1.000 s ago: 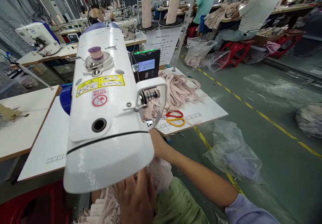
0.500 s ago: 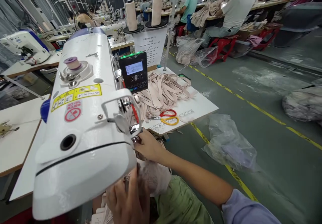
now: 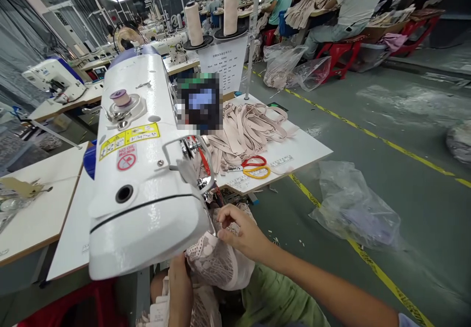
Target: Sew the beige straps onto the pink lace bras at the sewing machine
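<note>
A white sewing machine (image 3: 140, 170) fills the middle of the view, its head towards me. Pale pink lace fabric (image 3: 217, 261) hangs below the machine's front end, over my lap. My right hand (image 3: 241, 229) pinches the upper edge of the lace just right of the machine's end, fingers curled closed. My left hand (image 3: 180, 288) comes up from below and grips the lace from the left; its fingertips are hidden behind the fabric and the machine.
On the white table (image 3: 305, 153) behind lie a heap of beige straps (image 3: 246, 131), red and yellow scissors (image 3: 255, 167) and a control panel (image 3: 200, 101). Clear plastic bags (image 3: 353, 207) lie on the floor to the right. Other people sit sewing at the back.
My right hand has drawn back from the needle area to the lace's edge in front of the machine. My left hand has slid lower on the fabric. The camera has turned slightly.
</note>
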The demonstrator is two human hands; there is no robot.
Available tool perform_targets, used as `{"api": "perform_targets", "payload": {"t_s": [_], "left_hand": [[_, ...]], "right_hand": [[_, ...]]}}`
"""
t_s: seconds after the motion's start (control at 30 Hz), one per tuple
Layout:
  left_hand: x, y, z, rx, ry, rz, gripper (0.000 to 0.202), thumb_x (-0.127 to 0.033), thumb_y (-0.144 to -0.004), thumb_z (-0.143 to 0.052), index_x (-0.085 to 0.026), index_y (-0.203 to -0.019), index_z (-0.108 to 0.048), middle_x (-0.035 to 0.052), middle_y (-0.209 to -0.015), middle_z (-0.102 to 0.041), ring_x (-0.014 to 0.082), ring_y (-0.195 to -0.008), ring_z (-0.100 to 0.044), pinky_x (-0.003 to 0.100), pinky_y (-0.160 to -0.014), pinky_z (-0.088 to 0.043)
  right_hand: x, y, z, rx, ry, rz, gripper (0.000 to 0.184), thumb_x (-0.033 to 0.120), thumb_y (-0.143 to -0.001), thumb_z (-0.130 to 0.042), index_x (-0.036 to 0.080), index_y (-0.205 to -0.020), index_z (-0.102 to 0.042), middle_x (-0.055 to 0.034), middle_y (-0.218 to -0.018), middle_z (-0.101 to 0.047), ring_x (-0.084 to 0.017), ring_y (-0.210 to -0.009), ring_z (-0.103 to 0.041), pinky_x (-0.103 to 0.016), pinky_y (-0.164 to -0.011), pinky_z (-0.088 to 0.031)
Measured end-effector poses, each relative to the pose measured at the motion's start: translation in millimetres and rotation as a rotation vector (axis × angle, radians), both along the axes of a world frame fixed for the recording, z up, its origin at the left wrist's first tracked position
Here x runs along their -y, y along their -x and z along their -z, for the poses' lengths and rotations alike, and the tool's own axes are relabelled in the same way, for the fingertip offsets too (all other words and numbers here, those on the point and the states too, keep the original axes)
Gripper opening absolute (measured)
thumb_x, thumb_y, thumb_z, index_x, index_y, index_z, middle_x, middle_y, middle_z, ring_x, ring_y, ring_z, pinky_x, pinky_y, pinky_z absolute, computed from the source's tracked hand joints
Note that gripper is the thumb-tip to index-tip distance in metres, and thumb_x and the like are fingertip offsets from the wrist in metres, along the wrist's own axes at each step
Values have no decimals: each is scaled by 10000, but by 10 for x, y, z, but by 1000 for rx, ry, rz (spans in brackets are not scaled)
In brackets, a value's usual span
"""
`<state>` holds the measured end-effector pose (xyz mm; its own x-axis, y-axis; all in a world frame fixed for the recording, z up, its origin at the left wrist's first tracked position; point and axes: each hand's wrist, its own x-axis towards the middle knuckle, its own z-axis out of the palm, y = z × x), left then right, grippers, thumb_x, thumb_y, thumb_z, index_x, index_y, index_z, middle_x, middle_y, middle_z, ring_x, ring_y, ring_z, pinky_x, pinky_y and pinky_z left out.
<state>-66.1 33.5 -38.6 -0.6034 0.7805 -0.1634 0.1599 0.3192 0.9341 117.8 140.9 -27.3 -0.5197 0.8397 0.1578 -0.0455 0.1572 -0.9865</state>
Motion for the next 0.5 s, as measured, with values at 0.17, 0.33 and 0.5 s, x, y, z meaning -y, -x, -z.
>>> {"api": "perform_targets", "payload": {"t_s": [0.17,0.33,0.5], "left_hand": [[86,-50,-143,57,63,15,584,-667,-847,-461,-177,-1006,-736,119,-827,-726,292,-794,-676,349,-672,-544],[148,-46,-296,107,34,77,575,-682,-834,-495,-189,-1011,-734,100,-902,-738,278,-836,-667,306,-642,-531],[167,-3,-376,64,-11,160,553,-657,-842,-513,-183,-1024,-733,85,-993,-737,263,-929,-654,286,-766,-532]], "right_hand": [[63,32,-47,28,-35,-30,380,595,-868,-577,226,-937,-519,-30,-907,-531,-176,-825,-526,-304,-747,-435],[69,30,-35,51,-83,-4,428,633,-849,-577,222,-961,-527,-33,-926,-545,-185,-844,-531,-310,-764,-426],[80,-29,28,98,-93,-27,521,691,-827,-562,218,-1044,-548,-57,-995,-577,-213,-928,-558,-326,-817,-434]]}}
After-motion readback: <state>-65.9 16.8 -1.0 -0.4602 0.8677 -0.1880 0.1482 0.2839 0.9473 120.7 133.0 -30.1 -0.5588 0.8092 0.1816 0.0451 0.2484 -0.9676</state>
